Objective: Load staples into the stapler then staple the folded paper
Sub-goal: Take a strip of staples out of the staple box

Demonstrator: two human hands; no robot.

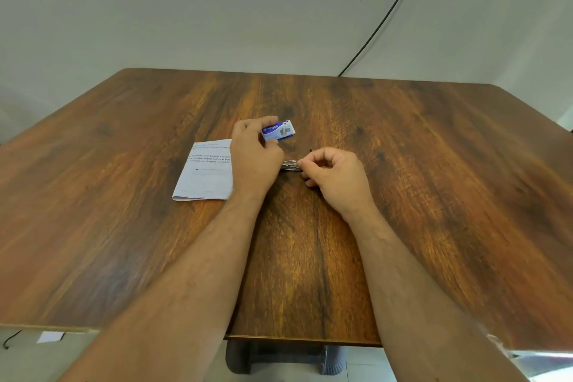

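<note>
My left hand (pixel 254 158) holds a small blue and white staple box (pixel 279 131) between thumb and forefinger, just above the wooden table (pixel 310 257). My right hand (pixel 336 178) pinches the right end of a thin silvery metal piece (pixel 290 165) that lies between the two hands. My left hand hides most of that piece, so I cannot tell whether it is the stapler or a strip of staples. The folded white paper (pixel 206 174) with printed text lies flat to the left, its right edge under my left wrist.
A tiny dark object (pixel 311 150) lies on the table just beyond my right hand. A black cable (pixel 387 14) runs down the wall behind the far table edge. The near table edge (pixel 304 340) lies under my forearms.
</note>
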